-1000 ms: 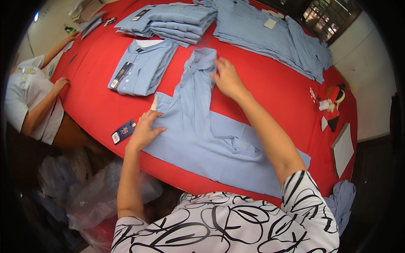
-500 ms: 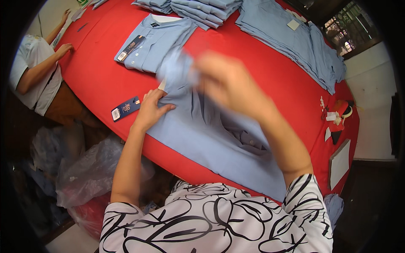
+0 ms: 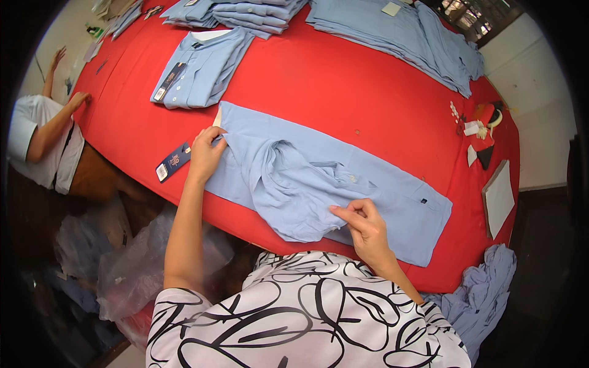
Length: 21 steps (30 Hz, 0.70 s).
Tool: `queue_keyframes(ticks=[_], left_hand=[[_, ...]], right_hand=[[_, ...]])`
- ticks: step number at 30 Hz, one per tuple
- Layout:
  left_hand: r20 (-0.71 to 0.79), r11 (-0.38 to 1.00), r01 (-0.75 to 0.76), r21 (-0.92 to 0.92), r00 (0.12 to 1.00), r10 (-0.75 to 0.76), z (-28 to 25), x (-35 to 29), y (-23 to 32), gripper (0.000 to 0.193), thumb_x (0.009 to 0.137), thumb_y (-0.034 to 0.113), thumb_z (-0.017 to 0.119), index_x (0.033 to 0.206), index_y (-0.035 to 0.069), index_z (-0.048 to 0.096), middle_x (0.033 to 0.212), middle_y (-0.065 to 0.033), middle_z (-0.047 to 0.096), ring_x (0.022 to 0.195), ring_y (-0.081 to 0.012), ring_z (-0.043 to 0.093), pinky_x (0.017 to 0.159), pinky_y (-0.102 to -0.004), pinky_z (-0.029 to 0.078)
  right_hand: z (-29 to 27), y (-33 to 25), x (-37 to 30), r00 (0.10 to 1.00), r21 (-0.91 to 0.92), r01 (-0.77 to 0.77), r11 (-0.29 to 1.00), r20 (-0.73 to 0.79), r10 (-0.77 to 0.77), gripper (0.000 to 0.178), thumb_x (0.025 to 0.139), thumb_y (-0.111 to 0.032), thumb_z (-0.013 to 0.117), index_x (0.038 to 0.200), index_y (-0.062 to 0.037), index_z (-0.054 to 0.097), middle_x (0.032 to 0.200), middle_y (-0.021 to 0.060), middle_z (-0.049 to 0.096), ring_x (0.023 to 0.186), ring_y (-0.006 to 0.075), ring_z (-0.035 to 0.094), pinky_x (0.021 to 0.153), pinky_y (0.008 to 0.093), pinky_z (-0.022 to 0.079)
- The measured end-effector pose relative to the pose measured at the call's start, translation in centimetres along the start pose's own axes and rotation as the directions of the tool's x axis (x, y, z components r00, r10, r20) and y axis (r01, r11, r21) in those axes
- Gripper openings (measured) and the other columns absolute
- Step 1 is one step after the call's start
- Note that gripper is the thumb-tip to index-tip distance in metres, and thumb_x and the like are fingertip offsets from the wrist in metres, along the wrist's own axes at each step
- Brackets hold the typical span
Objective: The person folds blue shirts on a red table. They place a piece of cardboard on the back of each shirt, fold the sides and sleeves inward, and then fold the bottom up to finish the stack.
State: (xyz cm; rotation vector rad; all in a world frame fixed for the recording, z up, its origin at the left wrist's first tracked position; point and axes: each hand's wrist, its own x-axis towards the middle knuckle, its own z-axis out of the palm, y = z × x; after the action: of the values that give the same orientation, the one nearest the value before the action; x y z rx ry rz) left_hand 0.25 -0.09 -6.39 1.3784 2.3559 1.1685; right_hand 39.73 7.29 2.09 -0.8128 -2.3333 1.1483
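Note:
A light blue shirt (image 3: 399,202) lies partly folded across the red-covered table in front of me, with a bunched sleeve-like layer (image 3: 294,196) on top. My left hand (image 3: 207,152) pinches the cloth at the shirt's left end, beside a bit of white (image 3: 218,118) that shows at its edge. Close to that hand, a dark blue hang tag (image 3: 173,162) lies on the table. At the near side, the thumb and forefinger of my right hand (image 3: 366,232) are closed on the edge of the bunched layer. Beyond my left hand rests a folded blue shirt (image 3: 202,70) with a tag and white buttons.
Stacks of folded blue shirts (image 3: 251,15) and flat blue garments (image 3: 380,40) line the far side. Tape and small items (image 3: 481,126) sit at the right, near a white board (image 3: 498,199). Crumpled cloth (image 3: 481,288) hangs lower right. Plastic bags (image 3: 138,264) lie lower left. Another person (image 3: 46,141) stands at left.
My right hand has come down toward me from a blurred, raised position. The lifted cloth now lies across the shirt, whose far half is spread out. The view has shifted a little.

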Motion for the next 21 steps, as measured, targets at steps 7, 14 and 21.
queue_keyframes(ticks=[7,14,21], left_hand=[[0.069,0.971,0.241,-0.003,0.968,-0.240,-0.4,1.2,3.6,0.019,0.087,0.014,0.064,0.102,0.003,0.067,0.096,-0.0133,0.067,0.092,-0.0282,0.063,0.083,-0.0391,0.048],[0.042,0.958,-0.255,0.128,0.967,0.252,0.3,-0.9,9.2,0.025,0.084,0.021,0.072,0.104,0.007,0.067,0.100,-0.0080,0.066,0.095,-0.0275,0.059,0.086,-0.0401,0.043],[0.103,0.966,-0.226,0.123,0.971,0.215,3.6,-2.1,8.6,0.023,0.084,0.024,0.075,0.096,0.007,0.066,0.097,-0.0056,0.064,0.094,-0.0259,0.057,0.086,-0.0401,0.039]], right_hand=[[1.0,2.5,0.3,0.981,0.017,0.049,0.999,-0.189,-0.045,0.042,0.082,0.016,0.055,0.110,-0.0084,0.075,0.102,0.0114,0.056,0.084,0.0241,0.065,0.074,0.0298,0.052],[1.2,3.4,0.6,0.985,-0.002,-0.022,1.000,-0.168,0.021,0.040,0.081,0.013,0.056,0.108,-0.0087,0.075,0.100,0.0112,0.056,0.082,0.0235,0.064,0.074,0.0313,0.051],[1.2,2.6,1.0,0.985,0.095,0.016,0.995,-0.171,0.000,0.036,0.081,0.013,0.055,0.106,-0.0061,0.074,0.112,0.0136,0.060,0.085,0.0250,0.065,0.074,0.0324,0.051]])
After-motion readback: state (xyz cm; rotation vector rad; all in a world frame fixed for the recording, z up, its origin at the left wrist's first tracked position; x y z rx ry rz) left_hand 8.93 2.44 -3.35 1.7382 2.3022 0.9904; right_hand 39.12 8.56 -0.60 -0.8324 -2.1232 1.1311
